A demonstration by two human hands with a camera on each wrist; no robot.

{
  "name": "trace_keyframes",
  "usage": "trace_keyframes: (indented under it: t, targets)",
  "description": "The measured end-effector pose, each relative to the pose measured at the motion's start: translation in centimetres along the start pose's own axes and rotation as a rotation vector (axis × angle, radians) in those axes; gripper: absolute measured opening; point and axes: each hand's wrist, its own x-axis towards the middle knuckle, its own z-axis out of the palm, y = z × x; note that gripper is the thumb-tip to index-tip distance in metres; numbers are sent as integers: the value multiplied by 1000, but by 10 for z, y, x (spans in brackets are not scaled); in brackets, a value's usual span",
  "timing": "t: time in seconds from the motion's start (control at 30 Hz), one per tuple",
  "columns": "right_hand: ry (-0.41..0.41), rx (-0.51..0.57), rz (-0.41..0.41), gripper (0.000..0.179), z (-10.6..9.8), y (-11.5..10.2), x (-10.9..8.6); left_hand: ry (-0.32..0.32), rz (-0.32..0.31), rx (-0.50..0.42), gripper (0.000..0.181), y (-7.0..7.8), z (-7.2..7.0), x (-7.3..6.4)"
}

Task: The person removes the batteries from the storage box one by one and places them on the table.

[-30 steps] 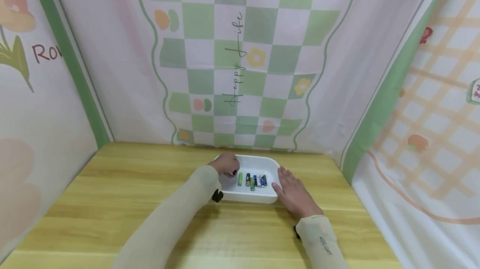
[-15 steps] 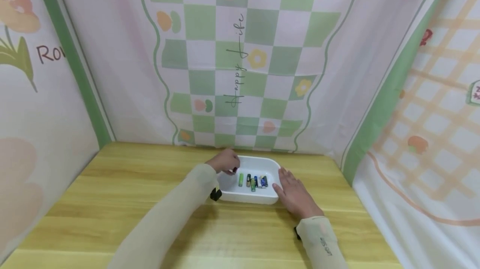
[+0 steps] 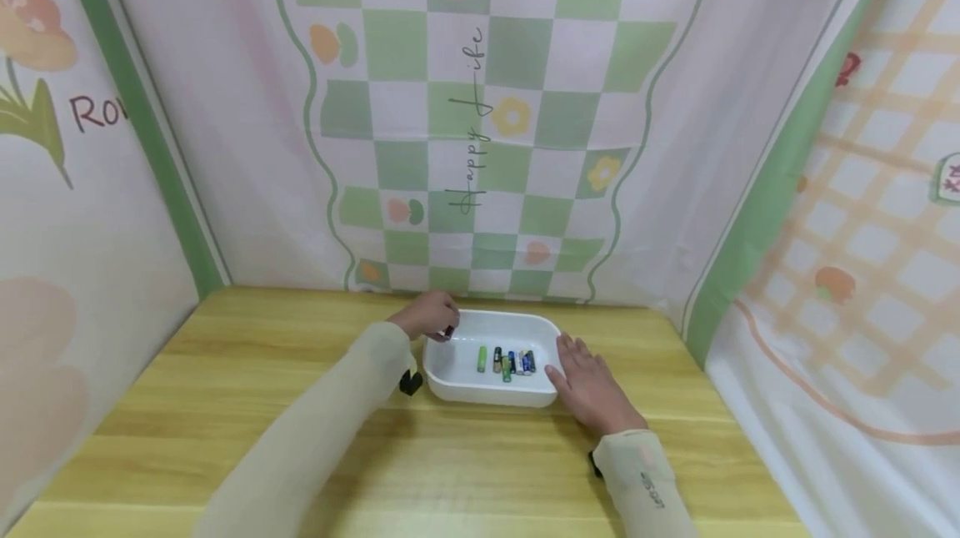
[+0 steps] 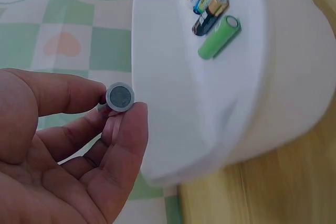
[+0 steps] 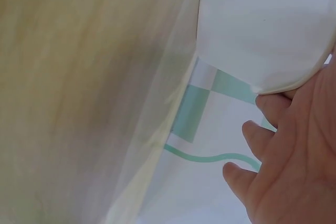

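Note:
My left hand [image 3: 429, 315] pinches a battery [image 4: 120, 97] between thumb and fingertips, above the left end of a white plastic tray [image 3: 480, 394]. In the left wrist view its flat round grey end faces the camera; most of its body is hidden behind the fingers. Inside the tray lie several batteries: a light green one [image 3: 482, 359] on its own side, then a black and copper one [image 4: 210, 15] and a cluster of blue, white and green ones toward the right. My right hand [image 3: 594, 388] lies with straight fingers against the tray's right end.
The tray stands on a wood-grain table [image 3: 300, 438] near its back edge. A checkered cloth [image 3: 480, 146] hangs behind, with more printed cloth at both sides.
My left hand has moved left and slightly up with the battery, from over the tray's inside to its left rim. The right hand and the batteries in the tray stay put.

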Motion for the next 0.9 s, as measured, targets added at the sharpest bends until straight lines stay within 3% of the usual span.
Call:
trace_keyframes:
  t: [0.3, 0.63, 0.9]
  targets:
    - [23, -54, -18, 71, 3, 3, 0, 55, -31, -13, 23, -10, -14, -1]
    - [40, -91, -32, 69, 2, 1, 1, 83, -17, -108, 27, -19, -32, -19]
    - [58, -143, -40, 69, 3, 0, 1, 90, -43, -123, 26, -34, -47, -33]
